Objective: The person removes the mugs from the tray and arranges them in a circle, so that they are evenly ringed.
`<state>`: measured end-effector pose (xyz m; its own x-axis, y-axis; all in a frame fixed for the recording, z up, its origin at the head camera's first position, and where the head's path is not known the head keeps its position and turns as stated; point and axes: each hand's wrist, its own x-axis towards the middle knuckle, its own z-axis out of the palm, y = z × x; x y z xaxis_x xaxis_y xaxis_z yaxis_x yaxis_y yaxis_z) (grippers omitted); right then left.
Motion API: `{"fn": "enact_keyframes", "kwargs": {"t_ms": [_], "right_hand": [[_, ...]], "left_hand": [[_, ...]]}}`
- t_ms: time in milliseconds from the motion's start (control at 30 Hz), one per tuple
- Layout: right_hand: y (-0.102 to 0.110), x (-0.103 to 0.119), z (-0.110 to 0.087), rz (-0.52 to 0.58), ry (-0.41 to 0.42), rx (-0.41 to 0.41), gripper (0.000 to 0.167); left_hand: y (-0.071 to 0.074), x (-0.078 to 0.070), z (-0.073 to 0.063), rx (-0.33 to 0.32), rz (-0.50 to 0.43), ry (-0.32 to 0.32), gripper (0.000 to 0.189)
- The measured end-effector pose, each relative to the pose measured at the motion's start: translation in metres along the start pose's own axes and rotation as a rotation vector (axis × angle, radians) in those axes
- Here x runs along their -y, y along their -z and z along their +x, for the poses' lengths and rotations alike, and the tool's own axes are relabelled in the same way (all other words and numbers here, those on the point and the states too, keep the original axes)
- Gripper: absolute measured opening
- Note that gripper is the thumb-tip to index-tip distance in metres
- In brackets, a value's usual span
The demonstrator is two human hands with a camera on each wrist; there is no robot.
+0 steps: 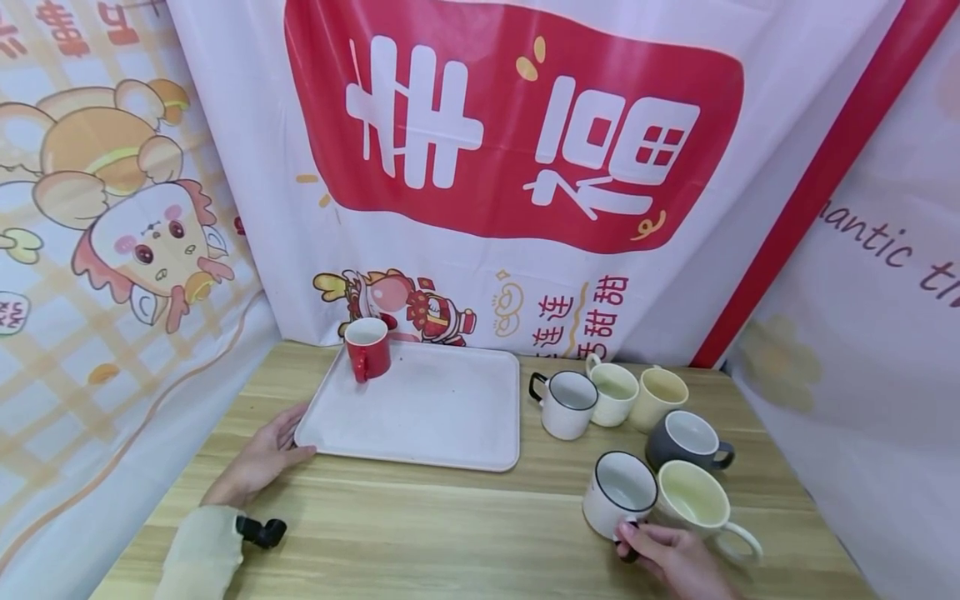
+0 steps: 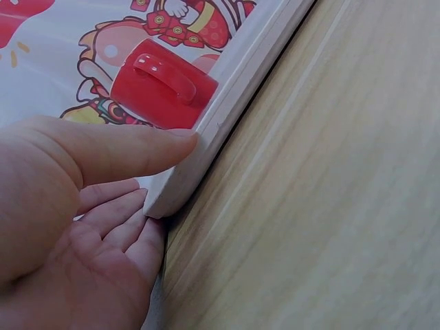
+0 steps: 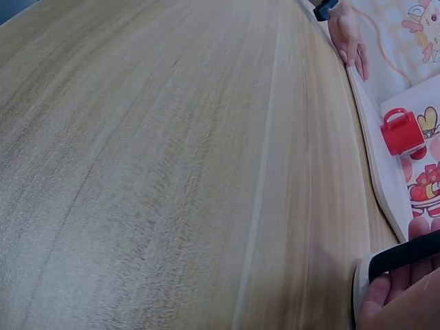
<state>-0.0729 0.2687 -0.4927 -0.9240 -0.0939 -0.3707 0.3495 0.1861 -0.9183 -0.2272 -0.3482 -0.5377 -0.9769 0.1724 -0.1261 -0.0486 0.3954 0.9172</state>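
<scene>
My right hand (image 1: 671, 557) pinches the black handle (image 3: 402, 256) of a white enamel-style mug (image 1: 606, 510) with a black rim. The mug stands upright, low over the front right of the table. At the left, my left hand (image 1: 264, 454) touches the near left corner of a white rectangular tray (image 1: 442, 417). Its thumb (image 2: 137, 148) lies straight along the tray edge, and the fingers stretch out by the corner. A red mug (image 1: 369, 354) stands upright in the tray's far left corner, its handle towards me.
Right of the tray stand another black-rimmed white mug (image 1: 567, 412), a pale green mug (image 1: 611, 404), a yellow mug (image 1: 651, 407) and a dark grey mug (image 1: 675, 454). A light green mug (image 1: 697, 508) sits beside the held one. Printed curtains (image 1: 525, 292) border the wooden table (image 1: 420, 533).
</scene>
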Motion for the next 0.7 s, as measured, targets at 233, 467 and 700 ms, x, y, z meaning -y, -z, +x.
{"fn": "enact_keyframes", "kwargs": {"t_ms": [233, 467, 700], "right_hand": [[-0.002, -0.007, 0.002, 0.029, 0.003, -0.072, 0.037], [-0.005, -0.007, 0.003, -0.015, 0.028, -0.122, 0.037], [0.007, 0.018, 0.000, -0.504, 0.034, -0.143, 0.035]], "left_hand": [[0.000, 0.000, -0.001, -0.003, -0.001, 0.007, 0.093], [0.001, 0.002, 0.000, -0.004, 0.003, 0.014, 0.093], [0.001, 0.003, 0.000, 0.000, 0.003, -0.008, 0.092]]}}
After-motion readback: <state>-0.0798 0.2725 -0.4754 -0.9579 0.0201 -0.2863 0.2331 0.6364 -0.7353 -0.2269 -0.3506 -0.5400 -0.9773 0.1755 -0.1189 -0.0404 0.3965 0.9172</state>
